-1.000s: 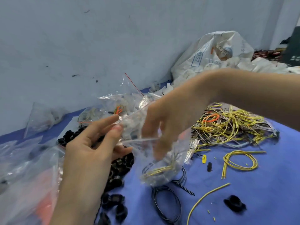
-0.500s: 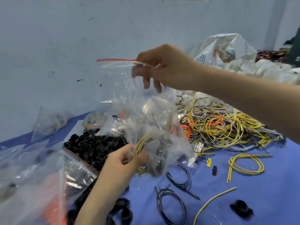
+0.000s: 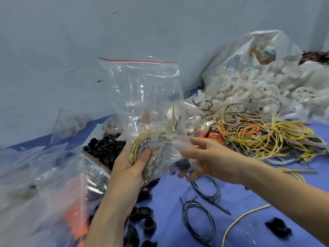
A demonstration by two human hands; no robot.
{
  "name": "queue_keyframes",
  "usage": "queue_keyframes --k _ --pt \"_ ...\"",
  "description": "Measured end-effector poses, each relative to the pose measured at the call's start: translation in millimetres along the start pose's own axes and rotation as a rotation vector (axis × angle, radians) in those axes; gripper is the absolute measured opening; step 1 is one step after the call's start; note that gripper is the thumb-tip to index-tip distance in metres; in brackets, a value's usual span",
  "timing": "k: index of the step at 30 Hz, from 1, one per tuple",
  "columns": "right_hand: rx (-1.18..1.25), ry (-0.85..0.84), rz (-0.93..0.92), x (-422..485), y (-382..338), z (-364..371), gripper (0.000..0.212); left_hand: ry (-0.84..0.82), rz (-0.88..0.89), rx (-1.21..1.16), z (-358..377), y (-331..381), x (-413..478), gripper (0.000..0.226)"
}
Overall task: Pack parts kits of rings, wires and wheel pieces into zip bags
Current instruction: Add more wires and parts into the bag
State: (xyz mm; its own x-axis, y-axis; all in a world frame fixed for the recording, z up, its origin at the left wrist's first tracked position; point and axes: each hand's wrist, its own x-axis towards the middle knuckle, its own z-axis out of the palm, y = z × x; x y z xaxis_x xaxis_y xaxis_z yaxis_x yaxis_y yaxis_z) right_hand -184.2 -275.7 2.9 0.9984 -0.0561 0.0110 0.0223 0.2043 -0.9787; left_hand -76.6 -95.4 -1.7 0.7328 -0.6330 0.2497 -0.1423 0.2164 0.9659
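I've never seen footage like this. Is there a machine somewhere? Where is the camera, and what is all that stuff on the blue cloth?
There is no machine here. These are a person's two bare hands, filmed by a wide-angle camera worn on the head, looking forward and down.

The left hand grips the bottom of a clear zip bag with a red strip along its top. A yellow wire loop shows inside it. The right hand is at the bag's other side, but blur hides whether it grips.

On the blue cloth lie a wire tangle, mostly yellow, a heap of white wheel pieces, black rings and dark wire coils. More plastic bags lie at the left.
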Motion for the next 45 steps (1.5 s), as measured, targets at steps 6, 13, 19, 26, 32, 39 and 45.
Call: queue_keyframes --k 6,13,19,26,32,39,45 --pt "-0.218 0.179 -0.105 0.2 3.9 -2.0 0.024 0.025 -0.130 0.007 -7.6 6.4 0.7 0.042" --pt "-0.607 -0.035 0.094 -16.6 30.4 -3.0 0.024 0.289 -0.034 -0.194 -28.7 22.5 2.5 0.037" --pt "-0.390 0.207 -0.106 -12.5 -0.2 9.3 0.066 0.277 0.081 -0.049 -24.3 37.2 -7.9 0.027" --pt "-1.096 0.288 -0.625 -7.5 -74.1 53.2 0.028 0.118 0.220 0.136 3.9 59.7 -20.1 0.020" --pt "-1.043 0.130 -0.344 2.8 -90.5 61.0 0.003 0.063 0.183 0.209 14.1 59.9 -20.9 0.015" --pt "-1.061 0.012 -0.171 -0.2 -79.5 37.4 0.005 0.090 0.194 0.280 4.1 58.4 -19.7 0.018" --pt "-1.036 0.113 -0.247 3.3 -81.4 32.4 0.010 0.263 0.185 0.116 5.9 50.0 -16.7 0.013"
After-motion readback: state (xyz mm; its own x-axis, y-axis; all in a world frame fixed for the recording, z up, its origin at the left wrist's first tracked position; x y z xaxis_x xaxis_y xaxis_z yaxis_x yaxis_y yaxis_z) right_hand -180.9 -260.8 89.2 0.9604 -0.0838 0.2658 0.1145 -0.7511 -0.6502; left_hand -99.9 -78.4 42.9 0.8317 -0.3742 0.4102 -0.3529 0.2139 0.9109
